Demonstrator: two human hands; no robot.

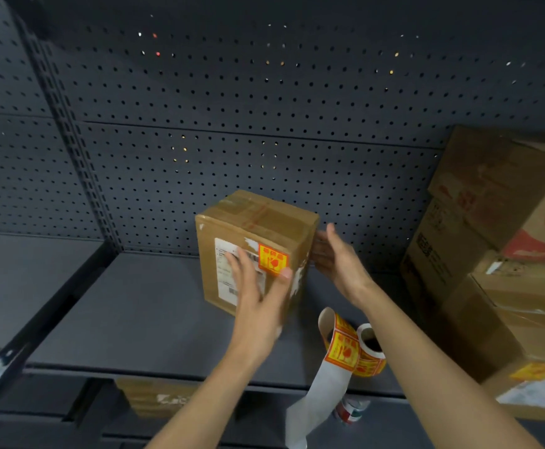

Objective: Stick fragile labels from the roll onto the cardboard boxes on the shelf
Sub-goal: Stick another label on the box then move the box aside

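A small cardboard box [248, 234] stands upright on the dark shelf [141, 312], a little way in front of the pegboard back. An orange-and-yellow fragile label [272, 259] is stuck on its front face beside a white shipping label. My left hand [255, 296] lies flat on that front face with straight fingers, its thumb touching the label's lower edge. My right hand [336, 257] is open against the box's right side. The label roll [366, 351] lies on the shelf near the front edge, its backing strip hanging over the edge.
Several larger cardboard boxes [498, 254] are stacked at the right, some carrying fragile labels. A perforated back panel [264, 124] closes the shelf behind. Another box [154, 396] sits on the shelf below. An upright post [70, 150] divides off the left bay.
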